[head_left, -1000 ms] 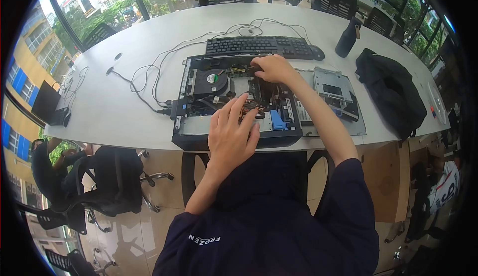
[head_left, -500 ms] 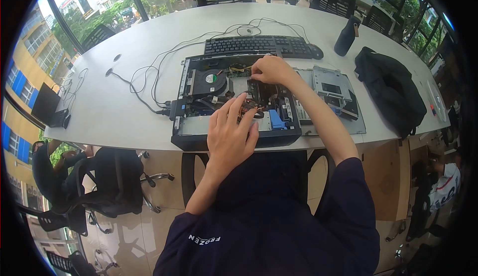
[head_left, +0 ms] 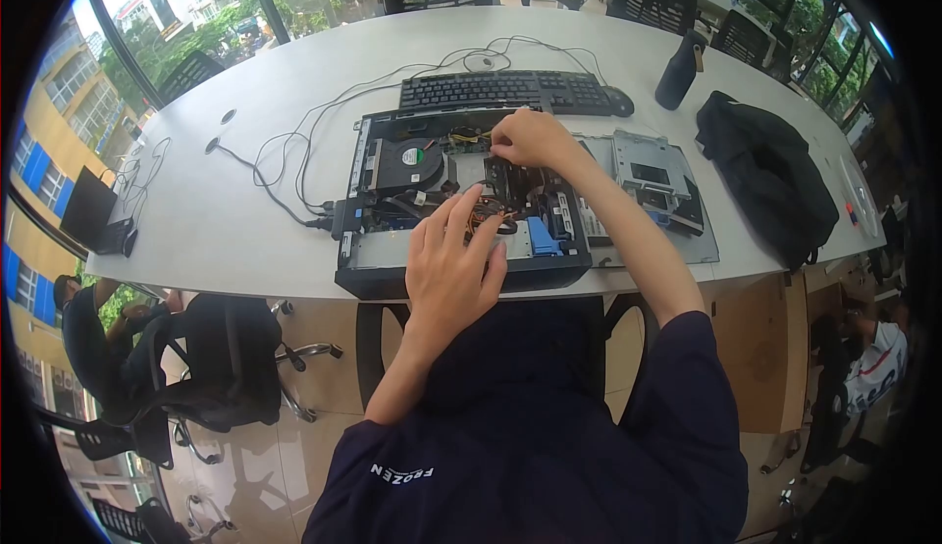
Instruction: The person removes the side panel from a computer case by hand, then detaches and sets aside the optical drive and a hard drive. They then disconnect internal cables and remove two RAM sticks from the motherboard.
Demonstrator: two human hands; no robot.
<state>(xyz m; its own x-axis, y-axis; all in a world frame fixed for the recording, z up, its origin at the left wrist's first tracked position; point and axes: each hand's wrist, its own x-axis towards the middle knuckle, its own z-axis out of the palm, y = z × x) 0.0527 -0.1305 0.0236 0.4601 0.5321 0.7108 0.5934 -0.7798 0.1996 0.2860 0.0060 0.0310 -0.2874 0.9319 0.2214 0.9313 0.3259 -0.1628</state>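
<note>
An opened computer case lies on the white table, its inside facing up. My left hand rests over the case's near edge, fingers spread, with the fingertips by a bundle of coloured wires. At the case's far side, my right hand is closed with its fingertips pinched beside a dark module; what they grip is too small to make out. A round black fan sits in the case's left part, and a blue latch is at its near right.
Behind the case are a keyboard and a mouse. Metal panels lie to its right, with a dark bottle and a black bag beyond. Cables run left. People sit at the far left and far right.
Both hands keep nearly the same pose and place. The whole view has shifted very slightly, and the seated person at the far left shows a little more of the head.
</note>
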